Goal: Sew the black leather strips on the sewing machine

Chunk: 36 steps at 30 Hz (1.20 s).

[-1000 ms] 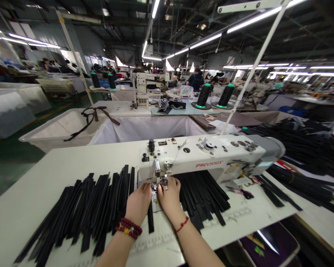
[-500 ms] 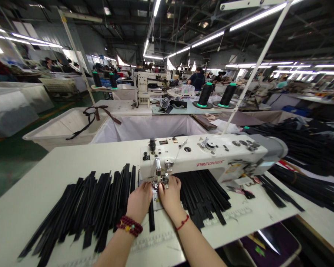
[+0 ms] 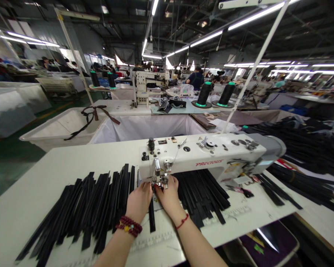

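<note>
A white sewing machine (image 3: 208,154) stands on a pale table (image 3: 44,167). My left hand (image 3: 139,202) and my right hand (image 3: 169,198) lie side by side at its presser foot (image 3: 159,181). Both press on one narrow black strip (image 3: 152,217) that runs from under the foot back toward me between my wrists. My fingertips are hidden against the foot. A fan of several black strips (image 3: 92,204) lies just left of my left hand. Another heap of black strips (image 3: 204,194) lies under the machine arm, right of my right hand.
White fabric-lined bins (image 3: 144,128) stand behind the table. Two black thread cones (image 3: 215,94) and a slanted white pole (image 3: 253,66) rise behind the machine. More black strips (image 3: 300,163) pile up at the right. Other machines and people are in the distance.
The view shifted slightly. My hands stay at the presser foot on the strip, the right one a touch nearer the needle.
</note>
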### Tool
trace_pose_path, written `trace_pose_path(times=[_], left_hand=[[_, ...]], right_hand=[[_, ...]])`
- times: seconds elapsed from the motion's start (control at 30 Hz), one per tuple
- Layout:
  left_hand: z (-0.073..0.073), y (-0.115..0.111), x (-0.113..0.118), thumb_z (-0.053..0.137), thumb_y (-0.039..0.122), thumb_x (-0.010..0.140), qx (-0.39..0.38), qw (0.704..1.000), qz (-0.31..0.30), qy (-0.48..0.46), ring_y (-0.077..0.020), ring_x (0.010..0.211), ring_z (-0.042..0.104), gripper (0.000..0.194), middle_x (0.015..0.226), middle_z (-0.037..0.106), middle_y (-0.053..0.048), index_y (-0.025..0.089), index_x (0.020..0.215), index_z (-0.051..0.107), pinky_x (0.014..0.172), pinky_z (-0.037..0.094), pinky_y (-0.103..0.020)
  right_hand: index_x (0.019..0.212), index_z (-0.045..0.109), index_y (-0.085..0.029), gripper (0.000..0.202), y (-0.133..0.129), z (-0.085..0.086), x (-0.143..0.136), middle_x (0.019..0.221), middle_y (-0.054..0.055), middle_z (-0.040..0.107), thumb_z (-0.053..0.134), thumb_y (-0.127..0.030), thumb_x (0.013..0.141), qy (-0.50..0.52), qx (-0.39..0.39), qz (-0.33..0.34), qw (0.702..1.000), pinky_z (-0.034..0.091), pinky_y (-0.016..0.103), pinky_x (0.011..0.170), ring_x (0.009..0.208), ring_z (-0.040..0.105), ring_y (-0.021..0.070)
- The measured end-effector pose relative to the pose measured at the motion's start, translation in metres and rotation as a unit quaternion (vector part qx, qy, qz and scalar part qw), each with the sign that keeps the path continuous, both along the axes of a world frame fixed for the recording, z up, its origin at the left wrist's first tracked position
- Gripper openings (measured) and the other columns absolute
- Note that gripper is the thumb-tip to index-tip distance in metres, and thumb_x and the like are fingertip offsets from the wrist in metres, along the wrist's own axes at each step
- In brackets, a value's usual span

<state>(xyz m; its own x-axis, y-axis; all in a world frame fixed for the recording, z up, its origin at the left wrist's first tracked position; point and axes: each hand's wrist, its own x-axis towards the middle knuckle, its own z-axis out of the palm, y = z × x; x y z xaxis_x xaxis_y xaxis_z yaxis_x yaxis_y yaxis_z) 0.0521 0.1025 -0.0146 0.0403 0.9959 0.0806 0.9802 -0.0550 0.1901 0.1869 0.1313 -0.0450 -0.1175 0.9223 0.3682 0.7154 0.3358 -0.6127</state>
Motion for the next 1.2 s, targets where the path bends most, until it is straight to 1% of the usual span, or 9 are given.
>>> trace_pose_path(times=[0.17,0.43,0.6,0.7,0.87,0.97,1.07,1.2], left_hand=[[-0.0019,-0.0003,-0.0011,0.043,0.018,0.101,0.007,1.0,-0.001,-0.006,-0.0199,0.081,0.071,0.022,0.102,0.072,-0.008,0.018,0.102,0.065,0.064,0.049,-0.026],[-0.0043,0.0003,-0.0012,0.042,0.02,0.101,0.01,1.0,0.005,-0.008,-0.0201,0.077,0.071,0.023,0.101,0.073,-0.008,0.017,0.099,0.065,0.063,0.048,-0.028],[-0.0061,0.0003,-0.0018,0.042,0.02,0.101,0.014,1.0,0.004,-0.011,-0.0198,0.076,0.07,0.023,0.098,0.072,-0.008,0.017,0.099,0.065,0.061,0.047,-0.028],[-0.0069,0.0003,-0.0024,0.043,0.02,0.101,0.017,1.0,0.0,-0.014,-0.0201,0.076,0.07,0.022,0.097,0.072,-0.007,0.017,0.099,0.065,0.061,0.047,-0.028],[-0.0068,0.0005,-0.0028,0.045,0.018,0.1,0.019,1.0,-0.005,-0.021,-0.0197,0.076,0.07,0.02,0.098,0.072,-0.007,0.018,0.098,0.065,0.062,0.048,-0.027],[-0.0062,-0.0005,-0.0027,0.047,0.018,0.1,0.023,0.999,-0.014,-0.031,-0.0192,0.079,0.071,0.019,0.099,0.072,-0.007,0.018,0.097,0.065,0.066,0.049,-0.026],[-0.006,-0.0029,-0.0034,0.049,0.017,0.098,0.053,0.996,-0.031,-0.062,-0.0205,0.082,0.071,0.015,0.099,0.071,-0.008,0.018,0.1,0.064,0.071,0.053,-0.028],[-0.0079,-0.0063,-0.0062,0.048,0.015,0.097,0.124,0.985,-0.067,-0.098,-0.0225,0.085,0.07,0.016,0.097,0.071,-0.009,0.018,0.104,0.062,0.075,0.056,-0.032]], right_hand=[[0.098,0.066,-0.019,0.015,0.0017,-0.0009,-0.0014,0.096,0.008,0.063,0.059,-0.017,0.084,0.008,0.004,0.003,1.0,0.035,0.044,0.098,0.1,0.057,0.0256],[0.098,0.068,-0.019,0.015,0.0019,-0.0021,-0.0024,0.099,0.008,0.065,0.062,-0.015,0.085,0.003,0.01,0.019,1.0,0.034,0.043,0.101,0.103,0.056,0.0253],[0.093,0.068,-0.021,0.012,0.0018,-0.0014,-0.0029,0.099,0.008,0.066,0.06,-0.015,0.087,-0.005,0.013,0.023,1.0,0.034,0.045,0.101,0.102,0.058,0.0258],[0.091,0.067,-0.021,0.013,0.0013,-0.0005,-0.0032,0.099,0.008,0.067,0.058,-0.014,0.088,-0.009,0.014,0.025,1.0,0.035,0.046,0.101,0.102,0.058,0.0262],[0.094,0.066,-0.021,0.015,0.0008,0.0007,-0.0036,0.102,0.008,0.066,0.057,-0.012,0.087,-0.005,0.013,0.029,0.999,0.034,0.046,0.102,0.103,0.057,0.0261],[0.093,0.066,-0.021,0.015,0.0002,0.0002,-0.0039,0.101,0.008,0.066,0.057,-0.012,0.086,0.005,0.012,0.032,0.999,0.033,0.046,0.103,0.103,0.057,0.0265],[0.092,0.065,-0.018,0.013,-0.0006,0.0,-0.0033,0.099,0.01,0.065,0.055,-0.014,0.085,0.022,0.011,0.028,0.999,0.033,0.047,0.103,0.102,0.055,0.0275],[0.092,0.064,-0.017,0.016,-0.0003,0.0014,-0.0008,0.098,0.011,0.063,0.051,-0.015,0.084,0.07,0.006,0.009,0.997,0.035,0.047,0.098,0.1,0.054,0.028]])
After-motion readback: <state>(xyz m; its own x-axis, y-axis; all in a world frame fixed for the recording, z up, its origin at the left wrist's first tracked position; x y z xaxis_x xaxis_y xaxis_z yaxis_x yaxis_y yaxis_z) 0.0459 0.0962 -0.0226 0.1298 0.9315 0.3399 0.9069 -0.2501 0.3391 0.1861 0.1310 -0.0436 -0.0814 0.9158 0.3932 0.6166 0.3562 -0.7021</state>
